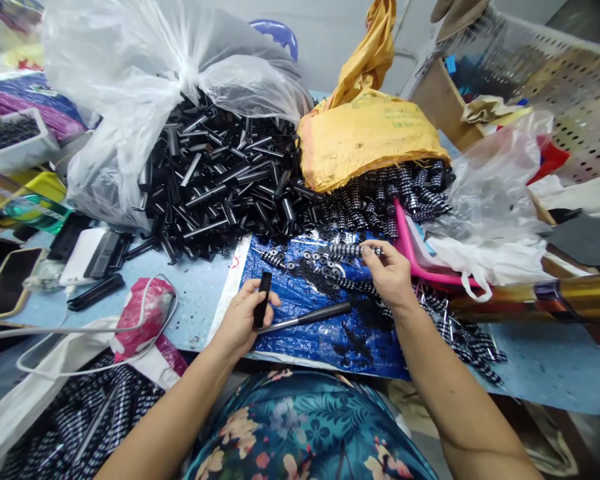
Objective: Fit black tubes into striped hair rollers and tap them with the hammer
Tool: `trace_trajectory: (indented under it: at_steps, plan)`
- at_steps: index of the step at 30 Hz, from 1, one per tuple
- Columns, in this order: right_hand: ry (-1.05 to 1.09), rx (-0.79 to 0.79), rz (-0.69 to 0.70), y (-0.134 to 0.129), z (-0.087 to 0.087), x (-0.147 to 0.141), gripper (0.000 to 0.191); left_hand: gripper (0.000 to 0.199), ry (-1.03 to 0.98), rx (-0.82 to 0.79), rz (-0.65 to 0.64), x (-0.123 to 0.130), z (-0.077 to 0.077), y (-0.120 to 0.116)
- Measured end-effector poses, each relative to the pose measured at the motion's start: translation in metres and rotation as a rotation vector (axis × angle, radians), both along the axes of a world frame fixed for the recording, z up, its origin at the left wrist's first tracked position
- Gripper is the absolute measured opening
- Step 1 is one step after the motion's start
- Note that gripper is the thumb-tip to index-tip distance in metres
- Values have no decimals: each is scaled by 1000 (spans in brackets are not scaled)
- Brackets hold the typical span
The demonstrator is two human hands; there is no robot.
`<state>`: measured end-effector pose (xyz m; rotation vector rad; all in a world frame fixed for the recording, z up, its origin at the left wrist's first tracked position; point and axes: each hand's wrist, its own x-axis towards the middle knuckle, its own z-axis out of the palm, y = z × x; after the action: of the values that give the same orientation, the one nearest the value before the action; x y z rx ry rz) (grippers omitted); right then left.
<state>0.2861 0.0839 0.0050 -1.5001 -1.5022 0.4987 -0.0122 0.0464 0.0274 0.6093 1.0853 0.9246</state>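
Note:
My left hand [237, 321] is closed around a short black plastic tube [263, 297], held upright over the near left of a blue plastic sheet [290, 350]. Just below it lies a tool with a metal shaft and a black grip [325, 315]. My right hand [391, 272] pinches the end of a black-and-white ridged rod [345, 251], which points left above the sheet. Small washers [307, 255] and tiny black bits [320, 277] are scattered under and beside that rod. More ridged rods [353, 285] lie close to my right hand.
A clear bag [130, 60] spills a heap of black tubes [230, 173] at the back. Beside it, a yellow sack [370, 137] spills ridged rods. A pink-rimmed basket [405, 240] stands right. Left are a power bank [87, 257], a cable [145, 303] and a phone [7, 283].

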Motion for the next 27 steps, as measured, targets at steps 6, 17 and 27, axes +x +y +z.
trace_trajectory:
  at_steps: [6,17,27]
  plan:
    - [761,-289,-1,16,7,-58,48,23,-27,4,-109,30,-4,-5]
    - [-554,-104,374,-50,1,-55,26,28,96,63,-5,14,-9,-16]
    - [363,-369,407,-56,0,-75,34,25,162,97,7,10,-10,-11]
